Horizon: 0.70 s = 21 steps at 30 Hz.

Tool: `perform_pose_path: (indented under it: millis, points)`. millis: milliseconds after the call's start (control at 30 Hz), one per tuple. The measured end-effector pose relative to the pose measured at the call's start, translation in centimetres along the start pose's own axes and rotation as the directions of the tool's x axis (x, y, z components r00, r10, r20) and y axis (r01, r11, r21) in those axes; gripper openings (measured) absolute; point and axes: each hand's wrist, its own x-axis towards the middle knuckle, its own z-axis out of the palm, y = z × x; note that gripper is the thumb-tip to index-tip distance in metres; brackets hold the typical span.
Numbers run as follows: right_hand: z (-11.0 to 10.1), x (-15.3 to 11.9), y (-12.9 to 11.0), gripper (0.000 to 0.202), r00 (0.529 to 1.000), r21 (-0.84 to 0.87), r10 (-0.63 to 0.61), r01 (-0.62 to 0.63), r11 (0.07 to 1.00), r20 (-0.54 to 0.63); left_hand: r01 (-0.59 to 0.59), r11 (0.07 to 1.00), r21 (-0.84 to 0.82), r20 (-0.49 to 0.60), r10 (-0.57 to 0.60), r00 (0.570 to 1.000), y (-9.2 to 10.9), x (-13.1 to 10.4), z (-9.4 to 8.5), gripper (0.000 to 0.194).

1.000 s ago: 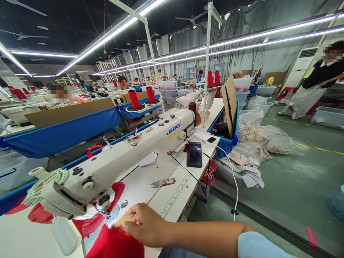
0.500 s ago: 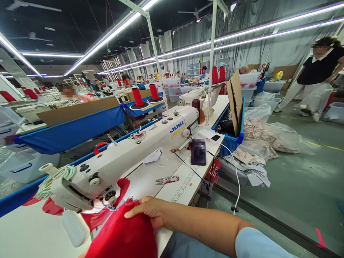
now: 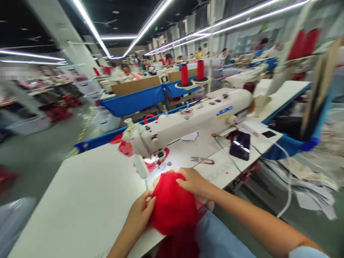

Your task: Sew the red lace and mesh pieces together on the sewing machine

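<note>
A bright red piece of fabric (image 3: 174,204) hangs over the front edge of the white sewing table (image 3: 88,193). My left hand (image 3: 141,211) grips its left side between thumb and fingers. At its upper right, my right hand (image 3: 190,181) pinches the cloth. Just beyond both hands stands a white sewing machine (image 3: 185,123), with more red cloth (image 3: 125,147) behind its needle end. Thread snips (image 3: 202,160) lie on the table to the right of the fabric.
A dark phone-like device (image 3: 240,145) rests at the table's right. Two red thread cones (image 3: 184,74) stand behind the machine. A blue cloth trough (image 3: 137,102) runs beyond it. White scraps (image 3: 317,200) lie at the lower right. People sit at machines in the distance.
The view has swung left and shows more of the table. My left hand has come into view on the fabric, and the red cloth has come away from the needle area toward me.
</note>
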Motion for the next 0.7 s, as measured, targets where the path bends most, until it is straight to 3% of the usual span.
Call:
perform_pose_path:
  millis: [33,100,167,200,233,300,400,600,700]
  points:
    - [0.1,-0.1,0.4,0.016,1.000,-0.028,0.003,-0.003,1.000,0.009,0.023,0.989,0.149,0.009,-0.025,1.000,0.5,-0.4,-0.1,0.028]
    - [0.2,-0.1,1.3,0.010,0.999,-0.066,-0.008,0.010,0.998,0.038,0.087,0.875,0.476,-0.032,-0.081,0.996,1.5,-1.0,-0.2,0.011]
    - [0.3,-0.2,1.8,0.011,0.998,-0.089,-0.015,0.021,0.996,0.067,0.115,0.779,0.617,-0.103,-0.065,0.993,2.6,-1.2,0.0,0.027]
    - [0.4,-0.3,1.9,0.013,0.996,-0.093,-0.025,0.033,0.995,0.081,0.052,0.795,0.604,-0.114,0.021,0.993,3.1,-1.2,0.2,0.031]
    - [0.6,-0.6,1.8,0.016,0.995,-0.096,-0.037,0.046,0.994,0.092,-0.018,0.848,0.530,-0.101,0.085,0.991,3.5,-1.0,0.5,0.030]
    - [1.0,-1.2,1.4,0.020,0.993,-0.103,-0.067,0.077,0.992,0.102,-0.102,0.967,0.231,-0.027,0.112,0.993,3.9,-0.4,1.1,0.014]
    - [2.0,-2.4,0.7,0.022,0.986,-0.113,-0.119,0.132,0.985,0.117,0.005,0.994,-0.113,0.107,0.008,0.994,3.3,1.0,2.1,0.026]
    - [2.7,-4.2,0.1,0.027,0.925,-0.062,-0.241,0.270,0.961,0.293,0.039,0.972,-0.230,0.075,-0.022,0.997,1.1,2.2,2.7,0.033]
    - [2.1,-4.0,0.2,0.034,0.949,-0.024,-0.167,0.180,0.983,0.266,0.058,0.954,-0.294,0.115,-0.025,0.993,0.9,2.1,2.5,0.033]
